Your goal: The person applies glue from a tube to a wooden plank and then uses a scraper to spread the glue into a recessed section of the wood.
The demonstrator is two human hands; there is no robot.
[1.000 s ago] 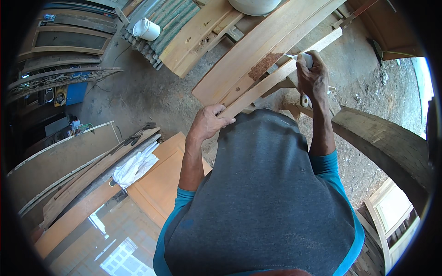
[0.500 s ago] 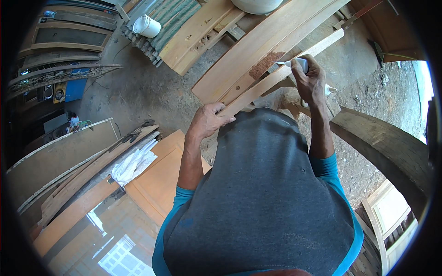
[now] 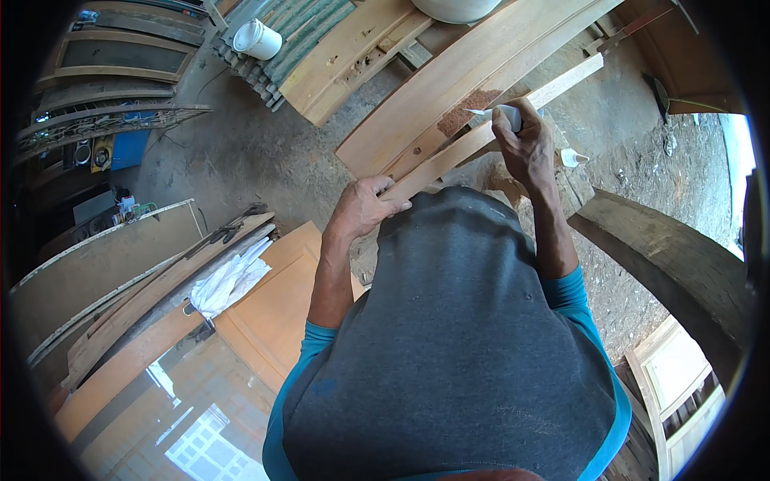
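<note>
The right hand [image 3: 529,148], in the upper right of the frame, is closed around 1 small white squeeze bottle [image 3: 507,118], whose thin nozzle points left and lies just over the upper face of 1 long, narrow wooden strip [image 3: 473,143]. The left hand [image 3: 365,207], at the centre of the frame, has its fingers curled over the lower end of that same strip, gripping it at the edge. The strip runs on a slant from the left hand up toward the upper right. Just above it lies 1 broad curved plank [image 3: 449,88] on the same slant, with a reddish-brown patch [image 3: 473,111] on it just beside the nozzle. Right of the right hand, 1 second small white bottle [image 3: 571,158] lies on the sawdust-strewn ground. Further out, at the top left, 1 white cup [image 3: 257,38] sits on 1 stack of green corrugated sheets [image 3: 301,28], and 1 pale board [image 3: 353,52] with holes lies beside them. In the lower left, 1 orange panelled door [image 3: 277,309] lies flat with 1 crumpled white cloth [image 3: 228,280] at its edge, next to several leaning curved boards [image 3: 120,264]. At the right, 1 heavy curved beam [image 3: 674,264] sweeps downward.
</note>
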